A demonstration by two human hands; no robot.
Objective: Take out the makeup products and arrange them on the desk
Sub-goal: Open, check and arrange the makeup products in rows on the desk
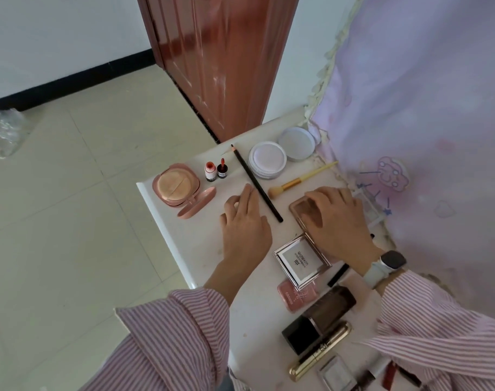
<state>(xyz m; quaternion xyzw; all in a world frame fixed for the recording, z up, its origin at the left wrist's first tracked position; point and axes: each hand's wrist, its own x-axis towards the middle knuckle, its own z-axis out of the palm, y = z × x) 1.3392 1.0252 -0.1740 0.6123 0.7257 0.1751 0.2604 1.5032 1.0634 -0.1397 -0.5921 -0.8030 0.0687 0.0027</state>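
Observation:
On the white desk [190,235] lie an open pink cushion compact [176,187], two small red bottles [216,171], a long black pencil [256,183], a round white powder jar [267,159] with its lid [297,143] beside it, and a yellow-handled brush [300,180]. My left hand [246,224] rests flat on the desk, its fingertips beside the pencil. My right hand [336,218] lies over an open brown palette [302,210], fingers curved on it. The palette's mirrored lid [301,261] stands nearer me.
Closer to me lie a pink compact [295,296], a dark brown case [331,307], a black box [298,334], a gold tube [319,351] and several small items. A pink fabric cover [410,108] hangs along the right. A red-brown door [221,60] stands behind; tiled floor lies left.

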